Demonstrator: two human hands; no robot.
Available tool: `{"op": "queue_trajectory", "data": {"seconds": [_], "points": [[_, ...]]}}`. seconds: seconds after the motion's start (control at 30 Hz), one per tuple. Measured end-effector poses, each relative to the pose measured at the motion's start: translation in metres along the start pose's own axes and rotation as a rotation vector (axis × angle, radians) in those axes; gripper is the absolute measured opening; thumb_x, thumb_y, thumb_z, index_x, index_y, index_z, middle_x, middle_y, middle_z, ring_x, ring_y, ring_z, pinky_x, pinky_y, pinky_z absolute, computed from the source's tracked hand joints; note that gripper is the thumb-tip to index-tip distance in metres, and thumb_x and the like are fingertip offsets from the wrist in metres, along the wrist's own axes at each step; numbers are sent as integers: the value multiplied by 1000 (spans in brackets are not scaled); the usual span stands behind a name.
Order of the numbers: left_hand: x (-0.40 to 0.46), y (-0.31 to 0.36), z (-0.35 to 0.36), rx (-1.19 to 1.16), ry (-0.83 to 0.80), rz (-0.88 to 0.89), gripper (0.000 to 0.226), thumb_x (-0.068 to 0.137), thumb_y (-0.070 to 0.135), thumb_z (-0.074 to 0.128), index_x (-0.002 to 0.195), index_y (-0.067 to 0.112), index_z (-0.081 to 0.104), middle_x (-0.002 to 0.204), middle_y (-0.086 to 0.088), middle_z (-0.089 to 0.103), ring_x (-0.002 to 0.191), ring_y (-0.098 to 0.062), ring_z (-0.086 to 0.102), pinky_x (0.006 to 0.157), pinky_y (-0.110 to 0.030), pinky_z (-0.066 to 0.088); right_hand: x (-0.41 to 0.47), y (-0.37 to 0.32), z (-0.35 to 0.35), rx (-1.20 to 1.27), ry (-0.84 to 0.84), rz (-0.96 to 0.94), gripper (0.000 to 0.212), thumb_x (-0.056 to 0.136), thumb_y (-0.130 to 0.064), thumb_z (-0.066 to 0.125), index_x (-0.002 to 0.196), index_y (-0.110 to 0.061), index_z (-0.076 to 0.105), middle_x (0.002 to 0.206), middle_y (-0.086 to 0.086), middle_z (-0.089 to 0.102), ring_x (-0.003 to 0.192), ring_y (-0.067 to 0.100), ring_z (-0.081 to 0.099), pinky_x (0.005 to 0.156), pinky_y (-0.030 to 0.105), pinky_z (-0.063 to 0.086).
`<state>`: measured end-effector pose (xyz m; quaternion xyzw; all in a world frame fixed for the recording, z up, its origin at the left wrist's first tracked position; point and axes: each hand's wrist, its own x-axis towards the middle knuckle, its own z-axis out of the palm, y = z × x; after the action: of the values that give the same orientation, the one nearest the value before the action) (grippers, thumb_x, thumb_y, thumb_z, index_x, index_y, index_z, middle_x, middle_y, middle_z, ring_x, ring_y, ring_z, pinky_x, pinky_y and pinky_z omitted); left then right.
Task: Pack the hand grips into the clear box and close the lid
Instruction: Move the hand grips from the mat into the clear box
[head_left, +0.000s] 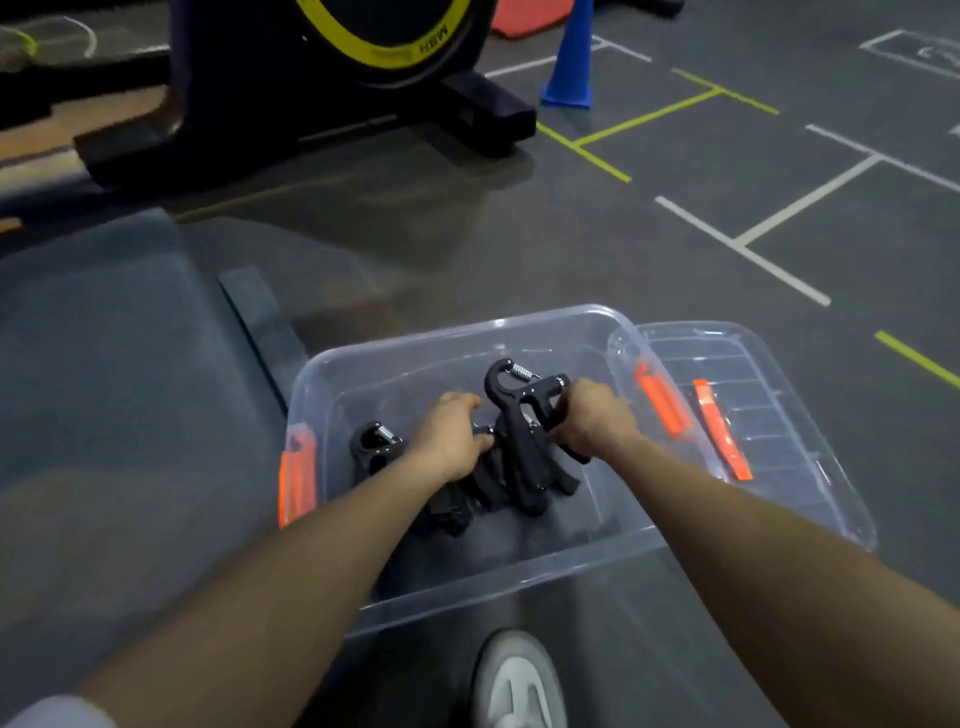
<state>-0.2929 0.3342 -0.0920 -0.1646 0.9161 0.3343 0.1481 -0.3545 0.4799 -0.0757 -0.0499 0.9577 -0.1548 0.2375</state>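
Note:
A clear box (618, 558) with orange latches stands open on the dark floor. Inside lie several black hand grips. My right hand (592, 413) is shut on the handle of one black hand grip (519, 415), whose hooked top and spring stick up above the pile. My left hand (452, 434) rests on the pile of black hand grips (467, 501) in the middle, fingers curled on them. Another black hand grip (374, 447) lies apart at the box's left side. The clear lid (769, 415), with orange clips, lies flat to the right of the box, partly under its rim.
A black exercise bike (332, 78) with a yellow ring stands behind the box. A blue cone (571, 62) is at the back right. A grey mat (104, 389) lies to the left. My white shoe (519, 686) is just in front of the box.

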Motion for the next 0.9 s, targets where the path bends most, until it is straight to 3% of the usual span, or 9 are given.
{"op": "queue_trajectory", "data": {"seconds": [0.13, 0.37, 0.73, 0.9], "points": [[13, -16, 26, 195, -56, 14, 69, 83, 25, 68, 142, 14, 34, 148, -5, 32, 137, -26, 30, 114, -36, 29, 19, 19, 23, -16, 11, 70, 24, 81, -15, 59, 105, -13, 62, 114, 11, 67, 107, 31, 64, 84, 34, 51], [29, -34, 48, 314, -88, 1, 88, 78, 32, 73, 148, 14, 22, 156, -1, 19, 144, -24, 15, 118, -35, 21, 45, 26, 49, -11, -13, 165, 28, 87, -12, 53, 114, -9, 60, 123, 13, 63, 114, 32, 61, 90, 35, 49], [39, -48, 51, 307, -100, 48, 92, 75, 34, 75, 148, 16, 23, 155, 1, 20, 142, -26, 20, 119, -34, 19, 54, 16, 69, 6, -29, 139, 34, 89, -1, 51, 123, -4, 53, 130, 15, 55, 119, 34, 56, 93, 39, 47], [37, -47, 48, 285, -113, 37, 88, 76, 33, 74, 148, 16, 25, 156, 0, 20, 142, -26, 20, 119, -37, 21, 52, 13, 62, 22, -24, 93, 30, 87, -2, 55, 117, -1, 57, 125, 19, 59, 113, 34, 60, 87, 37, 50]]}}
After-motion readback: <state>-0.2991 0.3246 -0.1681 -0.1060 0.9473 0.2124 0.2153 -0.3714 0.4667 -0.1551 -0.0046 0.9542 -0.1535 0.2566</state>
